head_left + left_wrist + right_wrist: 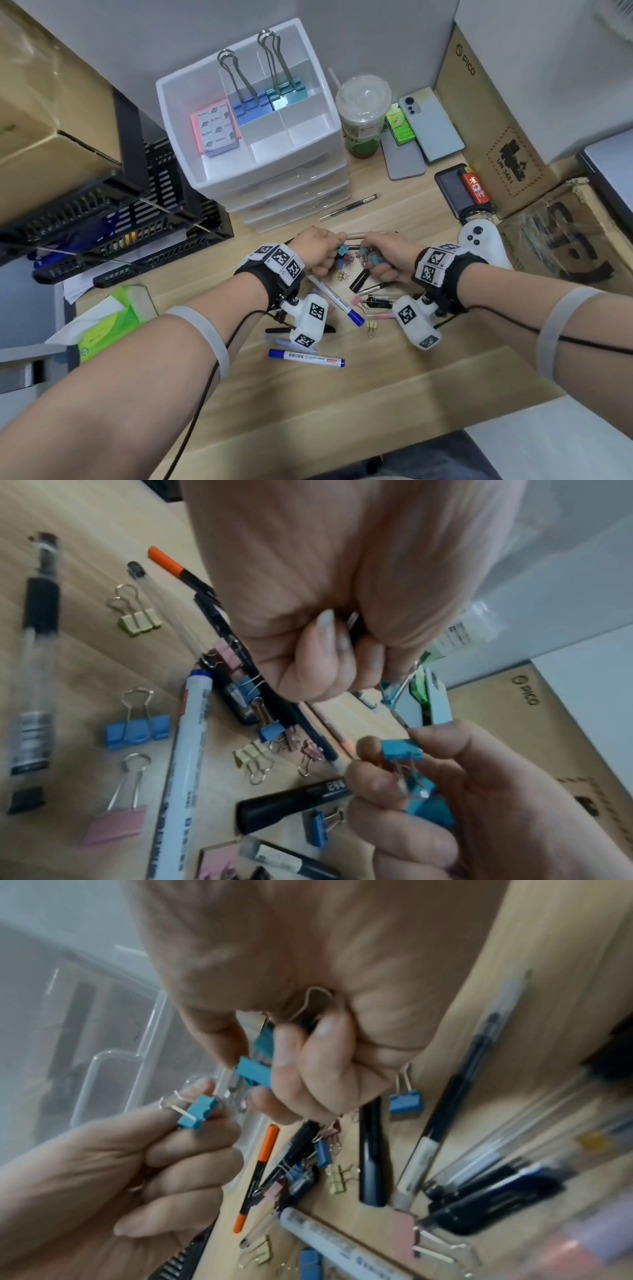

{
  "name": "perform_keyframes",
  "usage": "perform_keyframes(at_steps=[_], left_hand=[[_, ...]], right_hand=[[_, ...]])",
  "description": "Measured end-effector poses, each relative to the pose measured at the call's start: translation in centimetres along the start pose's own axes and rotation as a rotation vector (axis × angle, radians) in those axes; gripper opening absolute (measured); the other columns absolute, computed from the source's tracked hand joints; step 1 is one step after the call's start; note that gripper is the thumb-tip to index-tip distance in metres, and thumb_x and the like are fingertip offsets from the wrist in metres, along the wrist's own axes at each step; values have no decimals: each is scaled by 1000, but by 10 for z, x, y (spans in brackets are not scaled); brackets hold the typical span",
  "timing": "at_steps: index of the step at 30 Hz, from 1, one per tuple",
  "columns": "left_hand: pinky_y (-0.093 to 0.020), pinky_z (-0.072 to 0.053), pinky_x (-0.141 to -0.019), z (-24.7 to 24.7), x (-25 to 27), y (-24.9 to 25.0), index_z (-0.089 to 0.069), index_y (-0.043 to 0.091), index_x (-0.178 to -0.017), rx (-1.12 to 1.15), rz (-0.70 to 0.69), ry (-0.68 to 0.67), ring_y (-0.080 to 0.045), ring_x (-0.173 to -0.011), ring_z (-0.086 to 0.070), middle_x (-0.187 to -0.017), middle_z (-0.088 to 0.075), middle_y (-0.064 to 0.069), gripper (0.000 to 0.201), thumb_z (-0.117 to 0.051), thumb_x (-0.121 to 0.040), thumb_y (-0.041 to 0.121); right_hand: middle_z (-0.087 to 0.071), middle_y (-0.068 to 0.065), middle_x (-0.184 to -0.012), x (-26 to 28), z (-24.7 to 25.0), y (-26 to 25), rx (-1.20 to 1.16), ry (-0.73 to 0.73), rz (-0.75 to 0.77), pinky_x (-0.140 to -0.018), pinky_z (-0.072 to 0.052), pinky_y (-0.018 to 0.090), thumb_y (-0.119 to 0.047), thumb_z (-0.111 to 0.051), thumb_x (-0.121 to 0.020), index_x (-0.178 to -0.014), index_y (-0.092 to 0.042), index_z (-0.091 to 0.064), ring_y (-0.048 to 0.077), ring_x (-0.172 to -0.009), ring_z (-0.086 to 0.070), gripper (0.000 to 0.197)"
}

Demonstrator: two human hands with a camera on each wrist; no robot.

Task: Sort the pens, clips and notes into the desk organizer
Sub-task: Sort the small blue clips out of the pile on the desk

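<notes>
The white desk organizer [308, 113] stands at the back of the desk; it holds sticky notes [215, 128] and large blue [250, 106] and teal binder clips [287, 92]. Just in front of it, my left hand [337, 253] pinches a small teal binder clip [198, 1112]. Close beside it, my right hand [371, 262] grips a teal clip [402, 752], with more teal clips [428, 804] in its palm. Under both hands lie small loose clips [137, 729] and pens, among them a blue-capped marker [335, 301], a black marker [359, 279] and an orange-tipped pen [260, 1172].
A lidded drink cup [363, 116], phones [431, 123], a lighter [474, 188] and a white controller [483, 243] sit to the right. Black mesh trays [120, 233] and a tissue pack [109, 322] are at the left. Cardboard boxes [496, 120] line the right side.
</notes>
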State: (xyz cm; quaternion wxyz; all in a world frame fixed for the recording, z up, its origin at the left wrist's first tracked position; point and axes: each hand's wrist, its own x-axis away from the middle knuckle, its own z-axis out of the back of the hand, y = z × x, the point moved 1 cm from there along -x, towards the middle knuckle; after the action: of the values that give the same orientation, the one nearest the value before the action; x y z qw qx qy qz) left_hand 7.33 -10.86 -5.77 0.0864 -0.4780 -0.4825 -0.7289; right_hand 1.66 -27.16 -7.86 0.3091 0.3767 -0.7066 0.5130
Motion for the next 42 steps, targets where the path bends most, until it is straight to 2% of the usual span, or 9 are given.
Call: perform_keyframes(at_steps=[5, 13, 19, 24, 29, 32, 35, 39, 42], left_hand=[[-19, -28, -41, -6, 9, 9, -46, 21, -71, -198, -162, 110, -9, -39, -33, -51, -42, 7, 33, -54, -101, 30], [-18, -39, -45, -14, 31, 23, -55, 23, -78, -398, -317, 216, -3, -44, -51, -63, -61, 5, 22, -57, -98, 32], [-32, -55, -74, -21, 38, 25, -58, 19, -85, -496, -393, 188, -15, -79, -62, -87, -66, 2, 15, -58, -98, 28], [-32, -54, -76, -25, 41, 27, -63, 15, -91, -546, -441, 171, -14, -81, -61, -86, -62, 7, 10, -57, -97, 21], [-35, -60, -71, -25, 44, 26, -64, 16, -92, -521, -426, 173, -18, -84, -68, -92, -66, 1, 11, -57, -98, 22], [-33, -60, -73, -25, 46, 26, -68, 17, -93, -528, -442, 202, -18, -86, -69, -96, -69, -1, 14, -58, -98, 26], [-34, -59, -75, -23, 46, 25, -73, 16, -90, -480, -417, 204, -18, -83, -71, -94, -72, -2, 18, -60, -95, 27], [-48, -62, -73, -20, 48, 23, -76, 17, -88, -439, -384, 164, -23, -75, -75, -91, -75, -5, 20, -61, -93, 29], [-51, -61, -70, -20, 54, 27, -77, 17, -82, -430, -385, 175, -27, -72, -74, -89, -76, -8, 27, -58, -94, 31]], right_hand=[[-48, 6, -65, 2, -17, 1, -191, -171, -52, -38, -10, 16, -19, -36, -86, -85, -11, -48, 9, -43, -26, 14], [-51, 6, -71, 2, -30, 5, -312, -127, -95, -38, -36, 18, -43, -41, -98, -83, -12, -52, 13, -52, -42, 36], [-53, 10, -84, 14, -49, 7, -558, -98, 16, -62, -49, 24, -27, -49, -93, -90, -9, -54, 16, -74, -53, 19], [-63, 5, -111, 18, -47, 9, -558, -45, 56, -69, -50, 31, -20, -27, -107, -110, -9, -59, 19, -78, -58, 34], [-74, 19, -81, 27, -52, 8, -806, -129, 11, -64, -61, 41, -22, -29, -103, -102, -5, -61, 32, -93, -61, 37], [-73, 19, -81, 25, -52, 8, -830, -105, 26, -57, -61, 44, -20, -29, -102, -104, -2, -62, 32, -92, -61, 38], [-73, 23, -87, 25, -48, 6, -793, -136, -12, -73, -56, 53, -18, -33, -100, -106, 0, -62, 36, -97, -61, 35], [-71, 19, -103, 22, -44, 4, -700, -124, 0, -95, -51, 42, -19, -33, -102, -99, -1, -60, 31, -107, -61, 33], [-61, 12, -105, 19, -46, 3, -647, -72, 48, -86, -48, 33, -22, -38, -102, -93, -6, -59, 23, -89, -60, 28]])
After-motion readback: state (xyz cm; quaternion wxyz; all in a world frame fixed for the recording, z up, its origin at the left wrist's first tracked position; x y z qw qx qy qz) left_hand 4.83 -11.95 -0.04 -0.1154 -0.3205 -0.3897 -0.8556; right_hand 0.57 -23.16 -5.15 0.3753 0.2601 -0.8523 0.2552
